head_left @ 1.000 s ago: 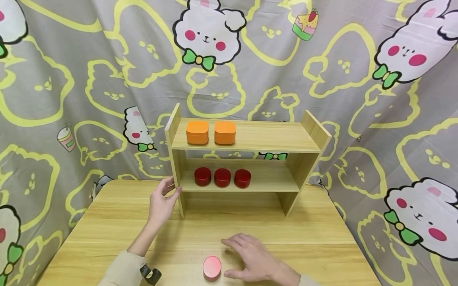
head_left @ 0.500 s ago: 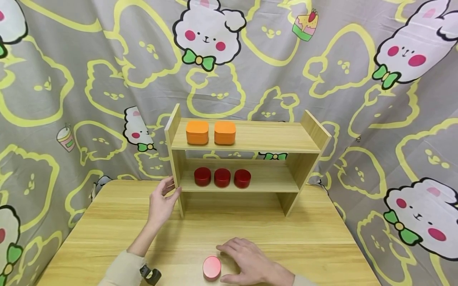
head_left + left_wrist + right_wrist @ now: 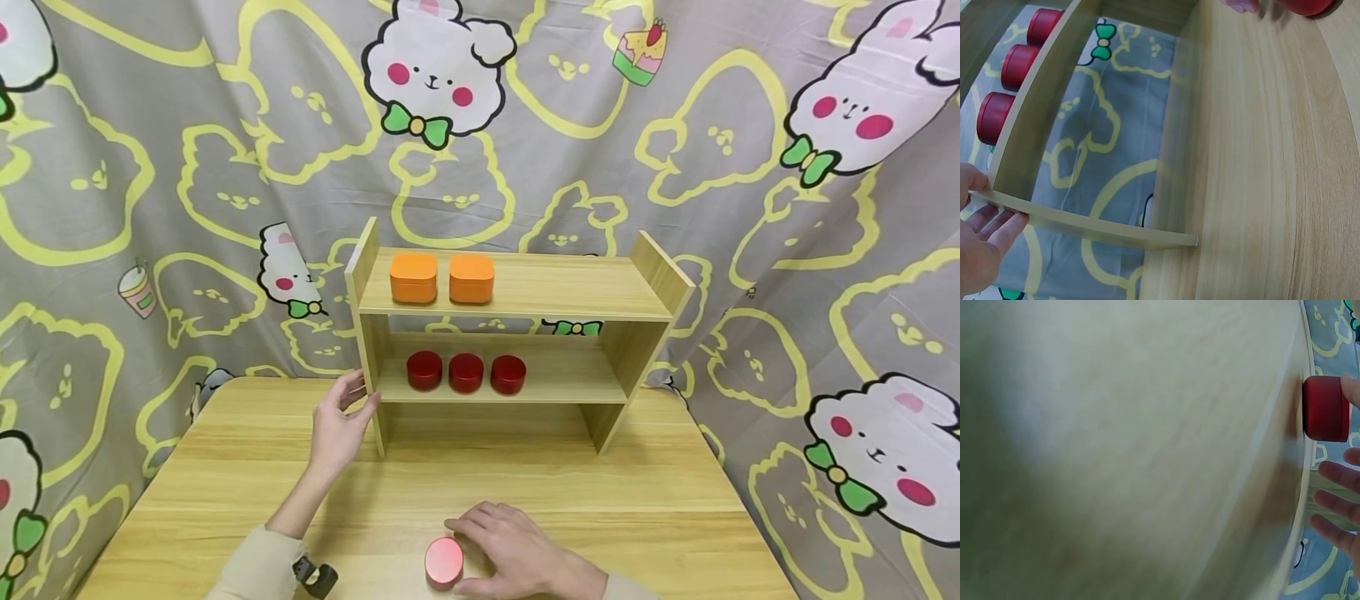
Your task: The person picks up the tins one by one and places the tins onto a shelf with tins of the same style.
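Note:
My left hand [image 3: 341, 423] grips the left side panel of a small wooden shelf [image 3: 573, 285]. In the left wrist view its thumb and fingers [image 3: 1004, 234] lie on opposite faces of that panel. A round red tin [image 3: 444, 562] stands on the table near the front. Just to its right is my right hand [image 3: 513, 554], fingers spread and thumb close to the tin's near side. In the right wrist view, the thumb overlaps the tin's lid end, and the other fingers [image 3: 1338, 503] are apart from it.
Three dark red round tins [image 3: 466, 373] stand in a row on the middle shelf board. Two orange boxes [image 3: 414, 279] sit on the top board at the left. A patterned curtain [image 3: 300, 167] hangs behind the wooden table [image 3: 675, 500].
My right hand has moved left toward the round red tin, its thumb and fingers now nearer to it. The left hand and the shelf have stayed in place.

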`<state>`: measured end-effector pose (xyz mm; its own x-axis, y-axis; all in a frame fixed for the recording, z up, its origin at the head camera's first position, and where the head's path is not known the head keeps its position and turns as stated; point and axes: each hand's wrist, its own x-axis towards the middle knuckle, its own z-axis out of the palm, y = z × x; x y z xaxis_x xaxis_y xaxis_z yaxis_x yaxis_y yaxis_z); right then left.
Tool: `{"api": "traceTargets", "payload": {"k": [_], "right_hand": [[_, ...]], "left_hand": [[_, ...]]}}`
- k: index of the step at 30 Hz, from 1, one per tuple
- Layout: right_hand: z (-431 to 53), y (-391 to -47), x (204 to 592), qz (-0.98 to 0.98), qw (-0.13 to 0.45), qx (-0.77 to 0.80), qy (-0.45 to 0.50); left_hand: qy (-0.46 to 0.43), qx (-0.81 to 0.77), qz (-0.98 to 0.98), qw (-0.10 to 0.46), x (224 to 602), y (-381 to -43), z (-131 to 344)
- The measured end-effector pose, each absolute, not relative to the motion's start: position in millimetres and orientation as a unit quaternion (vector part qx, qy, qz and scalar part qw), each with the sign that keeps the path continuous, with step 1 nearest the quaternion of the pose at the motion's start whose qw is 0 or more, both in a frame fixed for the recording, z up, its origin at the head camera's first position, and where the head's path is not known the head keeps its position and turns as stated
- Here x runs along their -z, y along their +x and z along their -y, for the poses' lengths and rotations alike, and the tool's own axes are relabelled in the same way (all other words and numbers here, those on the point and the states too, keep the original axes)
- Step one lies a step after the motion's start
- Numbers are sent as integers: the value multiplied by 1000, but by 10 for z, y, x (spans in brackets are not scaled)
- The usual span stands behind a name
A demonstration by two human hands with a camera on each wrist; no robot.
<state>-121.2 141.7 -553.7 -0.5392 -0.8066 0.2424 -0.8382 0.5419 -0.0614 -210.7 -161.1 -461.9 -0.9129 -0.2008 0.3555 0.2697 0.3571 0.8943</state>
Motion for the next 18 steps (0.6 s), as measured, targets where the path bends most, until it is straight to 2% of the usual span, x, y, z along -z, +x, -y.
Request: {"api": "traceTargets", "payload": {"k": [18], "right_hand": [[-1351, -1247, 5570, 872, 92, -80, 475]], "left_hand": [[-17, 562, 801, 205, 4622, -2107, 1617]]}}
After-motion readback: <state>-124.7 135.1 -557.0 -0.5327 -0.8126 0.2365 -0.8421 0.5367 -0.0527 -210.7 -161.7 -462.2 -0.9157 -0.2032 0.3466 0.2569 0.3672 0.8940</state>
